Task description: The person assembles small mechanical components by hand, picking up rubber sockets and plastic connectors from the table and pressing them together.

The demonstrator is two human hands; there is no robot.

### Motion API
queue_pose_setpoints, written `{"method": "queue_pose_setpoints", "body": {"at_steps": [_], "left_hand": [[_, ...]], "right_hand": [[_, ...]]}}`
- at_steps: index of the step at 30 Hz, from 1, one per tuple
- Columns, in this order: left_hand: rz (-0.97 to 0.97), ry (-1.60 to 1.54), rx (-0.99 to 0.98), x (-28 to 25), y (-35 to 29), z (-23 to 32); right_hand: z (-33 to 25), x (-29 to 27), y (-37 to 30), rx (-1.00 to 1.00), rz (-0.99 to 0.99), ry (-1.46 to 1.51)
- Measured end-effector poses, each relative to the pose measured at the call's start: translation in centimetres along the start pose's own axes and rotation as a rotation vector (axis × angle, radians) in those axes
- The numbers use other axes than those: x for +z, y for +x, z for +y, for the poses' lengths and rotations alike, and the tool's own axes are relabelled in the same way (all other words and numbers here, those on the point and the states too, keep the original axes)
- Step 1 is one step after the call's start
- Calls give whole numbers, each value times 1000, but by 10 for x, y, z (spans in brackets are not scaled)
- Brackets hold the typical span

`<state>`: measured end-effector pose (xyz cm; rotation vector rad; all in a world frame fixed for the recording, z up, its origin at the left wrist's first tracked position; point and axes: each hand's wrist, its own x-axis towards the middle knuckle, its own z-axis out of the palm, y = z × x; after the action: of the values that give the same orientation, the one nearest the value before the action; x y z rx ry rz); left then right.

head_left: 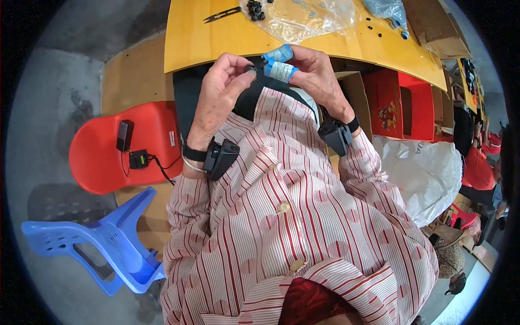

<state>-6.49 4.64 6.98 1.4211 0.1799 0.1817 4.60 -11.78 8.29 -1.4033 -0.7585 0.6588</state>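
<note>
Over my lap, just off the table's near edge, both hands are raised close together. My left hand (221,95) pinches a small dark rounded piece (251,69) between thumb and forefinger. Blue and pale tape wraps the thumb and forefinger of my right hand (318,78). Those two fingertips are drawn together toward the left hand; whatever lies between them is too dark and small to name. On the table sit a cluster of small black round parts (257,11), black thread snips (223,14) and a clear plastic bag (295,30) with tiny pale pieces on it.
The yellow table (189,40) spans the front. A bluish plastic bag (385,8) lies far right, by a cardboard box (433,30). Red boxes (382,100) and a white sack (417,176) stand right. At left are a red chair (100,157) and blue plastic stool (122,238). People appear far right.
</note>
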Motion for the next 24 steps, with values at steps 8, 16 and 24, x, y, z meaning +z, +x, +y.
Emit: {"method": "queue_pose_setpoints", "body": {"at_steps": [8,16,24], "left_hand": [[-18,21,-22,-2,0,-3],[8,122,29,0,0,-2],[3,306,61,0,-1,-2]], "right_hand": [[5,0,-3,14,-8,-2],[6,-2,-4,-11,-19,-144],[9,-1,-4,7,-30,-159]]}}
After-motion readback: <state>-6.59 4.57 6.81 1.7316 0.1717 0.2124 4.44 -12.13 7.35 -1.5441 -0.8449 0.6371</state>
